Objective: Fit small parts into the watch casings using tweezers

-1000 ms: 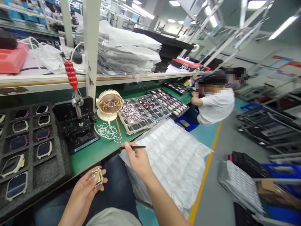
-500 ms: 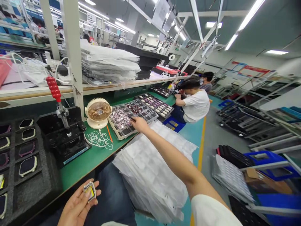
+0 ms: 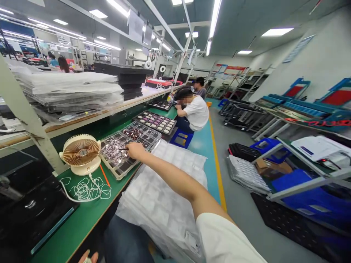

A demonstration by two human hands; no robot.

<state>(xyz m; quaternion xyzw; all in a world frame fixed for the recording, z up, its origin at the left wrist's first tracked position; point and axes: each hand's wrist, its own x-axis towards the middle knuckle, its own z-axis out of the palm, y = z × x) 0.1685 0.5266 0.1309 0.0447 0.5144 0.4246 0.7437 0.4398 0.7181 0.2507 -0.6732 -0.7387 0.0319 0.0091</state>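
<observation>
My right hand (image 3: 135, 150) is stretched out over a clear-rimmed compartment tray (image 3: 120, 175), its fingers closed on a thin dark tool, tweezers by its look. The tool's tip is among a heap of small shiny silvery-pink parts (image 3: 113, 150). Behind that heap, a second pile of dark red parts (image 3: 133, 133) lies in the same tray. Of my left hand (image 3: 93, 256), only fingertips show at the bottom edge. A pale bit of the watch case is between them; the rest is out of view.
A cream fan (image 3: 82, 153) and a tangled white cable (image 3: 89, 188) stand left of the tray. A black press fixture (image 3: 33, 204) is at the left. White-wrapped stacked sheets (image 3: 161, 190) lie beside my legs. Further along, a co-worker (image 3: 196, 113) sits by a tray of watch cases (image 3: 156, 122).
The view has swung right, so the tray and fan appear further left. My left hand with the watch case has slipped mostly out of the bottom edge. My right hand stays at the silvery-pink heap.
</observation>
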